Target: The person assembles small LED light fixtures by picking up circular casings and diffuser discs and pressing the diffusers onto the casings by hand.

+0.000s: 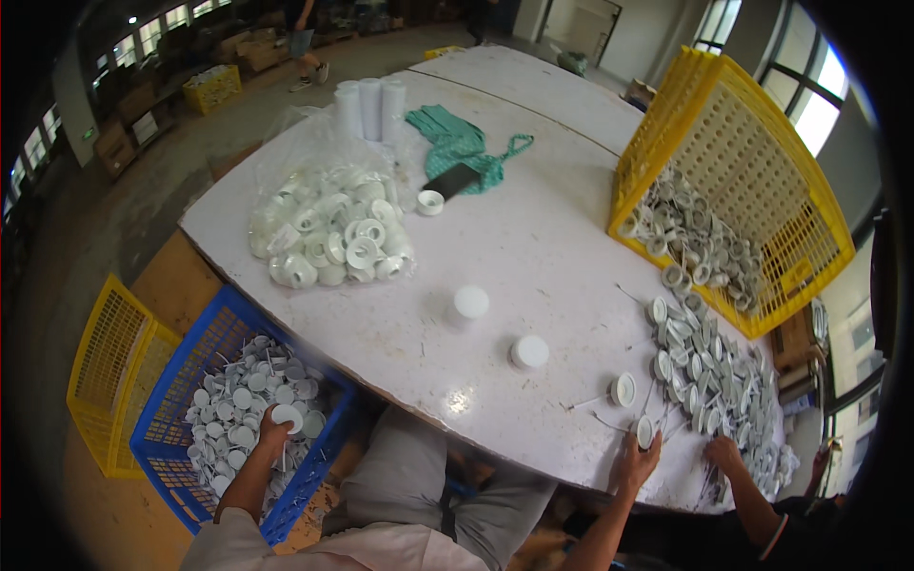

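Note:
Over the blue crate [335, 404] at my left, my left hand [274, 430] is closed on a white round cap [287, 417], with a thin strip hanging below it. Several similar white round pieces [228, 409] fill that crate. At the table's near right edge, my right hand [632, 464] grips a round white cup with wires [645, 434]. Just beyond it lies another wired cup [624, 389]. Two white domed pieces, one nearer [529, 352] and one farther [470, 303], stand mid-table.
A co-worker's hand [727, 455] reaches into the heap of wired cups [709, 366] at right. A tipped yellow crate [657, 124] spills more parts. A clear bag of white rings [333, 228], white rolls [369, 109], green cloth [447, 133] and a dark phone [451, 181] lie farther back.

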The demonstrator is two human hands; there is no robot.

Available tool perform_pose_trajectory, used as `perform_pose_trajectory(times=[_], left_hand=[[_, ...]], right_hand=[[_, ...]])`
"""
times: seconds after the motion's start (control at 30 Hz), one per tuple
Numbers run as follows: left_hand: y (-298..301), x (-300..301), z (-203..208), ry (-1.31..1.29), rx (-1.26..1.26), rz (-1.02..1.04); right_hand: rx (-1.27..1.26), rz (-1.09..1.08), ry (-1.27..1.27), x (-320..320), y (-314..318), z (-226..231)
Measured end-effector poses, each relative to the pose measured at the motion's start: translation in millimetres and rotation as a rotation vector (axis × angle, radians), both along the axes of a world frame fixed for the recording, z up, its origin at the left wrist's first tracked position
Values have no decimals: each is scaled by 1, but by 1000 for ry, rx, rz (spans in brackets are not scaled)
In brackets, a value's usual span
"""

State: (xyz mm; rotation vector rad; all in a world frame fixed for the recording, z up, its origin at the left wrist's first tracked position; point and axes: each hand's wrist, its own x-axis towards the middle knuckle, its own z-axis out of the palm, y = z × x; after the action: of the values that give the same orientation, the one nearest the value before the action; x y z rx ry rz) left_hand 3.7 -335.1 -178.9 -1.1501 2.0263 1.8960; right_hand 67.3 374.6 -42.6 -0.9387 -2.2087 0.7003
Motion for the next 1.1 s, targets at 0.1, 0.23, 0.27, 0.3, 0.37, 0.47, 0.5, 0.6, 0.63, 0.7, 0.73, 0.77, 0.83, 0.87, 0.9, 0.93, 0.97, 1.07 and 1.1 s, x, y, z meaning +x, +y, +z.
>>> perform_pose_trajectory(times=[0.1, 0.23, 0.27, 0.3, 0.37, 0.47, 0.5, 0.6, 0.63, 0.7, 0.73, 0.77, 0.83, 0.87, 0.9, 0.93, 0.97, 1.07, 1.1], left_hand=[[-74, 5, -59, -65, -93, 96], [-142, 9, -91, -98, -277, 151], [-147, 11, -91, -103, -280, 150], [-169, 16, -101, -47, -466, 172], [-207, 31, -118, 30, -803, 147], [-173, 15, -102, -16, -951, 62], [-172, 18, -102, 64, -842, 10], [-20, -6, -4, 365, -195, -282], [32, -6, 41, 403, -55, -455], [129, -4, 118, 592, 224, -711], [164, -9, 150, 732, 87, -901], [194, -15, 173, 755, 65, -957], [244, -25, 196, 786, 44, -1017], [260, -29, 201, 789, 40, -1022], [265, -32, 206, 789, 42, -1021], [270, -36, 212, 625, 41, -1098], [272, -38, 213, 456, 38, -1168], [273, -36, 195, 653, -83, -1219], [278, -41, 187, 643, -86, -1221]], right_hand=[[-95, 11, 68, 4, -6, -3], [-135, 55, -10, 0, -18, 16], [-3, 30, 13, 3, -15, 15], [-51, 40, -1, -3, -14, 17], [-54, 58, -34, -15, -9, 8], [-2, 47, 10, -15, -20, 10], [0, 60, 88, -10, -25, 13], [38, 124, 120, -13, -63, 32], [-12, 171, 120, -19, -94, 51], [-28, 377, 110, -33, -145, 71], [-21, 509, 101, -40, -167, 74], [-19, 648, 95, -46, -190, 75], [-60, 867, 132, -54, -234, 84], [-57, 865, 129, -54, -249, 88], [-63, 906, 74, -54, -260, 91], [-66, 947, 20, -55, -267, 91], [-66, 948, 18, -54, -274, 86], [-356, 872, -15, -59, -282, 51], [-280, 843, 44, -66, -283, 32]])
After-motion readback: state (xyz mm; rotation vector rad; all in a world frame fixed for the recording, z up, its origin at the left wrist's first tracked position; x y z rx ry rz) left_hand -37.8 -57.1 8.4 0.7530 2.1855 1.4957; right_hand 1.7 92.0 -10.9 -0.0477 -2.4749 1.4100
